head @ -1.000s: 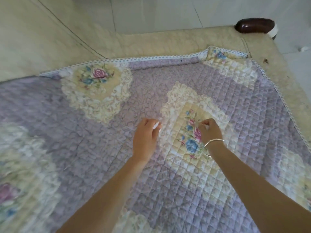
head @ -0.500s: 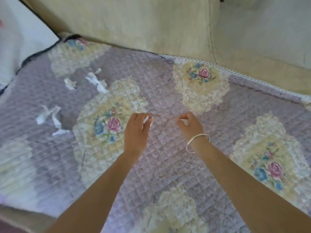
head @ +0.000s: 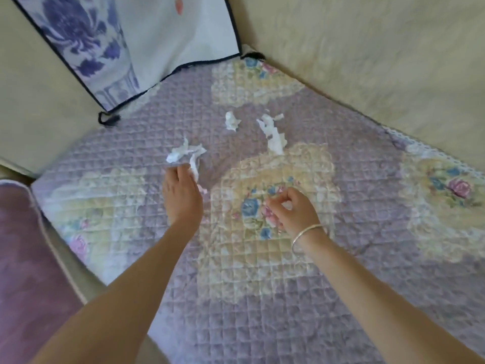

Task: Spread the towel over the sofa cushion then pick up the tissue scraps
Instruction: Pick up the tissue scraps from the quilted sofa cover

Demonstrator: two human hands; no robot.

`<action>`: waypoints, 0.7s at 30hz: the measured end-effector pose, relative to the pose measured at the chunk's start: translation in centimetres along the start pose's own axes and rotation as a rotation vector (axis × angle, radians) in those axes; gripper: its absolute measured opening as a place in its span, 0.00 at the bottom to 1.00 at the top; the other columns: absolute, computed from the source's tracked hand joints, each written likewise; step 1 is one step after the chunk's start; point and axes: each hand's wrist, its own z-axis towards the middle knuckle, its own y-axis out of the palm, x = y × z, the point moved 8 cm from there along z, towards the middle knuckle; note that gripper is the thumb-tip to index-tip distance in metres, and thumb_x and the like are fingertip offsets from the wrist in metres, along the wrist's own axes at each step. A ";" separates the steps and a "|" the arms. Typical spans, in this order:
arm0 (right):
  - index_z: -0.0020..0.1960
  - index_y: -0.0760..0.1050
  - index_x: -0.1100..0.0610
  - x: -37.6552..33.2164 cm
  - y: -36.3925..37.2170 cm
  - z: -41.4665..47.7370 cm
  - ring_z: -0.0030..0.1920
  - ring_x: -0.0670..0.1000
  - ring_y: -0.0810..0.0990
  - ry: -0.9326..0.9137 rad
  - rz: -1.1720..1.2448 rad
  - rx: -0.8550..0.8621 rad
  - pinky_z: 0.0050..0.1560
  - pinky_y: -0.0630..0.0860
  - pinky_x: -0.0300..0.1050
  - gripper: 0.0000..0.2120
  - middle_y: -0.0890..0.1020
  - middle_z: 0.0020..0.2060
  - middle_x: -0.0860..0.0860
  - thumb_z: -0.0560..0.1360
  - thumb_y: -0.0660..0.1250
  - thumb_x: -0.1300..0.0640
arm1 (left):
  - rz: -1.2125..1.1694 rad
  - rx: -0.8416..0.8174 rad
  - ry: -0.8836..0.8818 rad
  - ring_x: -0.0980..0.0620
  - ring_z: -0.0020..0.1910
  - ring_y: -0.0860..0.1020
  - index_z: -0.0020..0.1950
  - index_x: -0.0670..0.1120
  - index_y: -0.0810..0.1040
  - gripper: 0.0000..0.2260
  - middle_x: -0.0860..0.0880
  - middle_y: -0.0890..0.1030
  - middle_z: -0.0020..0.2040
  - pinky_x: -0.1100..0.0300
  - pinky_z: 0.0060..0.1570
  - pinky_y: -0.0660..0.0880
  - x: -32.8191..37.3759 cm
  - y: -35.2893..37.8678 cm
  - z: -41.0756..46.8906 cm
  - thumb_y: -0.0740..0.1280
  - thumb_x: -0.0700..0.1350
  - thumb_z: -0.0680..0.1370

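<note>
The towel (head: 341, 298), a lavender quilted cover with cream floral patches, lies spread flat over the sofa seat. Three clumps of white tissue scraps lie on its far part: one (head: 183, 153) at my left fingertips, a small one (head: 231, 121) beyond it, and a long one (head: 273, 132) to the right. My left hand (head: 182, 195) reaches palm down, its fingers closed on the strip that hangs from the nearest scrap. My right hand (head: 291, 208), with a silver bangle on the wrist, hovers over a floral patch, curled around a small white tissue scrap.
A white cushion with a blue print (head: 147, 40) leans in the back left corner. The beige sofa back (head: 367, 48) runs along the right and the armrest (head: 39, 101) along the left. A purple surface (head: 23, 258) lies beyond the seat's left edge.
My view has swung left along the sofa, which brought the scraps and the printed cushion close. My left hand has reached forward onto the nearest scrap, while my right hand has stayed curled.
</note>
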 end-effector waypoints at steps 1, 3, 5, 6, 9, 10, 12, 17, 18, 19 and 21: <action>0.31 0.62 0.52 0.5 0.7 0.7 0.31 0.53 0.74 -0.001 -0.027 0.000 0.35 0.69 0.43 0.17 0.78 0.35 0.61 0.75 0.65 0.58 | 0.056 -0.002 0.011 0.38 0.60 0.69 0.64 0.38 0.69 0.14 0.38 0.70 0.62 0.50 0.59 0.65 -0.3 0.5 1.0 0.55 0.35 0.79; 0.33 0.62 0.54 1.4 2.2 1.9 0.38 0.54 0.73 -0.005 -0.093 0.005 0.40 0.66 0.42 0.16 0.77 0.39 0.63 0.75 0.64 0.57 | 0.131 -0.019 0.063 0.41 0.67 0.66 0.69 0.41 0.66 0.17 0.40 0.69 0.68 0.52 0.66 0.59 -1.2 2.0 2.4 0.55 0.36 0.80; 0.36 0.64 0.57 1.9 3.2 2.5 0.42 0.52 0.71 -0.005 -0.126 0.009 0.37 0.60 0.39 0.12 0.73 0.36 0.55 0.76 0.64 0.57 | 0.110 -0.078 0.099 0.45 0.74 0.57 0.73 0.43 0.60 0.21 0.44 0.62 0.74 0.53 0.73 0.52 -1.5 3.5 2.8 0.56 0.40 0.80; 0.37 0.65 0.58 1.9 3.5 2.7 0.43 0.51 0.70 -0.011 -0.131 0.007 0.35 0.58 0.38 0.11 0.71 0.34 0.52 0.76 0.64 0.57 | 0.098 -0.101 0.115 0.46 0.75 0.54 0.75 0.44 0.57 0.22 0.45 0.60 0.75 0.52 0.75 0.49 -1.4 4.2 2.6 0.55 0.43 0.81; 0.36 0.65 0.56 1.8 5.7 3.1 0.43 0.50 0.69 -0.015 -0.140 -0.022 0.36 0.58 0.37 0.12 0.68 0.33 0.47 0.76 0.64 0.57 | 0.132 -0.140 0.161 0.44 0.75 0.55 0.75 0.45 0.58 0.25 0.46 0.61 0.75 0.50 0.73 0.51 -1.9 6.0 2.0 0.54 0.53 0.80; 0.34 0.64 0.54 1.8 6.3 3.4 0.42 0.50 0.69 -0.016 -0.139 -0.035 0.38 0.59 0.37 0.14 0.67 0.32 0.46 0.76 0.64 0.56 | 0.132 -0.105 0.188 0.42 0.72 0.61 0.72 0.44 0.63 0.25 0.44 0.65 0.72 0.49 0.71 0.57 -1.9 6.1 2.0 0.55 0.55 0.79; 0.31 0.60 0.51 1.5 7.1 3.9 0.36 0.48 0.71 -0.020 -0.122 -0.044 0.35 0.64 0.35 0.18 0.67 0.31 0.45 0.76 0.64 0.56 | 0.095 0.005 0.256 0.38 0.59 0.72 0.61 0.40 0.74 0.20 0.39 0.75 0.61 0.47 0.60 0.68 -1.4 5.7 2.1 0.55 0.50 0.77; 0.32 0.61 0.51 0.3 7.6 5.1 0.35 0.52 0.78 -0.043 -0.025 -0.037 0.42 0.76 0.43 0.17 0.73 0.35 0.53 0.76 0.64 0.60 | -0.100 0.155 0.177 0.43 0.40 0.73 0.52 0.34 0.73 0.09 0.37 0.77 0.46 0.52 0.36 0.66 -0.7 3.5 3.5 0.54 0.34 0.78; 0.33 0.61 0.51 0.2 7.4 5.4 0.33 0.51 0.77 -0.032 0.001 -0.044 0.39 0.75 0.45 0.17 0.73 0.35 0.52 0.76 0.62 0.62 | -0.135 0.220 0.197 0.46 0.36 0.71 0.52 0.34 0.73 0.11 0.38 0.77 0.41 0.52 0.35 0.66 -0.3 2.7 3.7 0.53 0.35 0.77; 0.34 0.62 0.50 0.1 7.0 5.6 0.30 0.49 0.75 -0.025 0.009 -0.038 0.38 0.74 0.45 0.17 0.72 0.34 0.50 0.77 0.61 0.64 | -0.145 0.269 0.216 0.48 0.35 0.69 0.52 0.34 0.74 0.13 0.40 0.76 0.38 0.53 0.37 0.66 0.0 2.1 4.0 0.51 0.36 0.76; 0.37 0.66 0.50 -0.2 5.7 6.3 0.31 0.52 0.74 -0.053 -0.026 0.029 0.44 0.76 0.52 0.15 0.70 0.35 0.46 0.77 0.57 0.67 | -0.058 0.317 0.226 0.46 0.37 0.73 0.56 0.36 0.75 0.17 0.42 0.77 0.38 0.51 0.44 0.69 0.0 1.9 5.2 0.51 0.39 0.76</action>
